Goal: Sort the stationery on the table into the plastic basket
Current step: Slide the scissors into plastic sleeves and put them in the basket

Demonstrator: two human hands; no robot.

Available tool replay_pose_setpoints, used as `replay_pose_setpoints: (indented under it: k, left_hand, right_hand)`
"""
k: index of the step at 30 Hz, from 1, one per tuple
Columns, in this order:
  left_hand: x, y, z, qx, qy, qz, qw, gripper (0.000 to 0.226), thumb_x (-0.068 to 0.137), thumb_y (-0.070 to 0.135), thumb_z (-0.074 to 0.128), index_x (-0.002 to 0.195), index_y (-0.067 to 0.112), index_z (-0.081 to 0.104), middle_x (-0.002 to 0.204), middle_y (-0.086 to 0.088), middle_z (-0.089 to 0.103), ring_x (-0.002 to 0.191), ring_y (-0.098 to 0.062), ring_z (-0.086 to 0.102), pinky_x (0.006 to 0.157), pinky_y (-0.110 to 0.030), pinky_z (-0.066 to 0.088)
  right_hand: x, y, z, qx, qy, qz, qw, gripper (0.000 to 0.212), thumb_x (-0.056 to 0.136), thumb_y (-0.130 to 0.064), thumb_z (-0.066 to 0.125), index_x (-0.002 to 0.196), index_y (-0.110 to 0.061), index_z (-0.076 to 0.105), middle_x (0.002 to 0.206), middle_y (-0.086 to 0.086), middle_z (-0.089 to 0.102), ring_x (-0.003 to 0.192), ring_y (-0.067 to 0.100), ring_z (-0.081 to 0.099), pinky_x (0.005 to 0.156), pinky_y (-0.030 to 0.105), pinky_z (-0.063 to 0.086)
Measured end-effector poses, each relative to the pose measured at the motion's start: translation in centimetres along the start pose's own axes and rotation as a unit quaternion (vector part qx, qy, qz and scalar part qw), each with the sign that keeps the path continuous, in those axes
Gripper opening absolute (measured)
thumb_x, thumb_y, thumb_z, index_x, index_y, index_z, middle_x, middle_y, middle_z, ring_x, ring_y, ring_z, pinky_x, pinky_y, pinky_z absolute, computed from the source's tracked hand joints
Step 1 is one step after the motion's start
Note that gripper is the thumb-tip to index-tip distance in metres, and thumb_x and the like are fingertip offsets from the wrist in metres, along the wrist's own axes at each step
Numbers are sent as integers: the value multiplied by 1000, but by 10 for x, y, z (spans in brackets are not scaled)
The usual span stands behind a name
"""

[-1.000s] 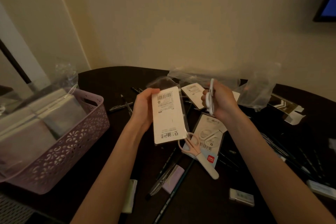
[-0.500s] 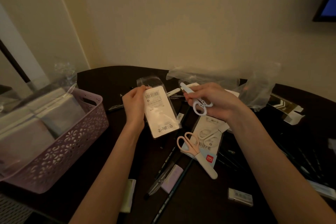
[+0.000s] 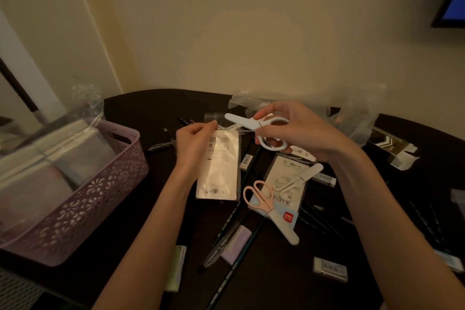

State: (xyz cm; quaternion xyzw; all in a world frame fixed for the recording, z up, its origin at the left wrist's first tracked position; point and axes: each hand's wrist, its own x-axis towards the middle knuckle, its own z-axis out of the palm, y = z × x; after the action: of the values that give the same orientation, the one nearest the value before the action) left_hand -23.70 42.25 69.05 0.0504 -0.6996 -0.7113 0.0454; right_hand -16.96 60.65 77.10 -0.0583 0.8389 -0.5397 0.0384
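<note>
The left hand (image 3: 193, 142) pinches the top of a white card packet (image 3: 218, 168) in a clear sleeve (barcode side up), holding it over the dark table (image 3: 151, 108). The right hand (image 3: 299, 131) grips white scissors (image 3: 261, 131) by the handle loops, capped blade pointing left toward the packet's top. The lilac plastic basket (image 3: 83, 199) sits at the left, already holding wrapped items. 2 more scissors, pink scissors (image 3: 266, 206) and packaged scissors (image 3: 292, 184), lie below the right hand.

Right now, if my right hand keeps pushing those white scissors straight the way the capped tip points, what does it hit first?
The right hand aims the white scissors leftward; first in line looks like the clear flap of the packet pinched by the left hand fingers. Depth is unclear, so the tip may pass above.
</note>
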Motion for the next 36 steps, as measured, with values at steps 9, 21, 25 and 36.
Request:
replay_pose_setpoints:
  k: [9, 21, 25, 36]
  left_hand:
    - [-9, 4, 3, 39, -66, 45, 996, 14, 90, 20, 65, 78, 16, 72, 64, 5, 69, 58, -6, 66, 55, -18, 52]
    - [-16, 7, 9, 101, -160, 128, 974, 24, 95, 26, 59, 80, 13, 72, 62, 1, 64, 54, -8, 60, 53, -14, 46]
    - [-18, 7, 11, 98, -165, 134, 972, 27, 95, 26, 59, 76, 12, 72, 60, -3, 62, 51, -9, 57, 52, -15, 45]
    - [-27, 11, 16, 47, -227, 79, 970, 25, 94, 25, 57, 90, 9, 75, 84, -12, 75, 80, -31, 72, 74, -35, 57]
  right_hand:
    - [3, 2, 3, -160, 182, -139, 960, 11, 78, -22, 78, 79, -23, 68, 73, -11, 65, 62, -2, 59, 55, 12, 46]
    - [6, 3, -7, -232, 188, -154, 942, 19, 88, -28, 67, 97, -12, 70, 77, -4, 64, 68, 9, 56, 56, 14, 39]
    - [8, 6, -7, -213, 150, -136, 956, 18, 88, -27, 66, 96, -11, 71, 74, -4, 65, 60, 3, 54, 53, 10, 39]
    - [10, 8, 11, -262, 185, -147, 936, 33, 74, -31, 80, 93, -27, 54, 79, -19, 50, 69, -4, 49, 59, 10, 35]
